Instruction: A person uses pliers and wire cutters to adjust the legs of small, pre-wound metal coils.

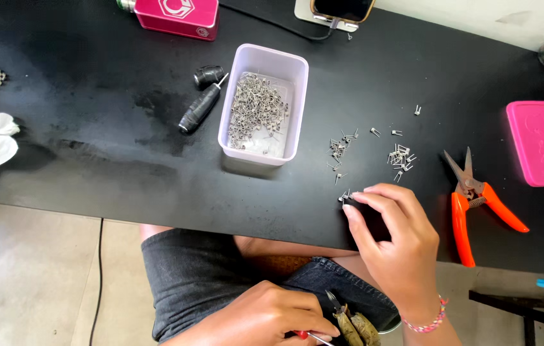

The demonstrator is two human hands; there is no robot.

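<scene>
As fingers curl, right hand (393, 240) grip pinched on small coil (345, 197), left hand (265, 317) fist round pliers (349, 323).

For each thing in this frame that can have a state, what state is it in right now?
White rectangular plastic tub: lidless, part-filled with small wire coils.
Orange-handled snips: lying on the table, blades slightly apart, untouched.
Flat pink rectangular case: shut, lying flat.
Black cylindrical tool: lying on its side.
Right hand: fingertips pinching a small dark piece at the table edge.
Left hand: in the lap, closed on small pliers.
</scene>
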